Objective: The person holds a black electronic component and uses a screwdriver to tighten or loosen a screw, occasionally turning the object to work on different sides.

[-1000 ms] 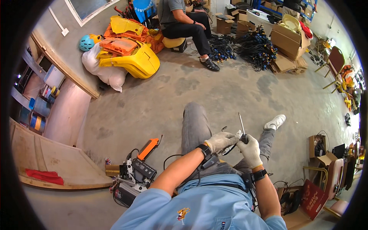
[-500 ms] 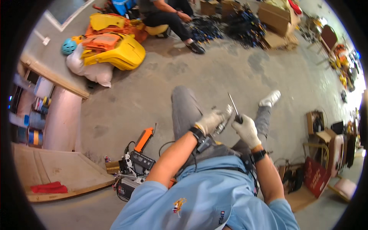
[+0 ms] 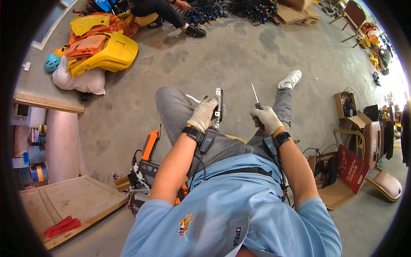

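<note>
My left hand [image 3: 204, 114], in a white knit glove, is closed on a narrow metal bracket with a dark strip along it [image 3: 218, 107]. The bracket stands lengthwise in front of me, with small tabs at its side. My right hand [image 3: 269, 119], gloved alike, grips the black handle of a screwdriver [image 3: 255, 95]. Its thin shaft points away from me and slightly left. Tool and bracket are apart, with bare floor showing between them. Both hands are over my lap, between my spread legs.
Black battery-like boxes and an orange part [image 3: 150, 144] lie by my left side. A wooden board [image 3: 77, 197] carries a red cloth [image 3: 62, 226]. Yellow and orange shells [image 3: 115, 53] are piled far left. Another person [image 3: 167, 13] sits beyond, near cable heaps. Cartons and a red board [image 3: 352, 169] stand right.
My hands have moved apart. The bracket is now turned upright and away from the screwdriver, which earlier was close beside it. The whole view has shifted with my head.
</note>
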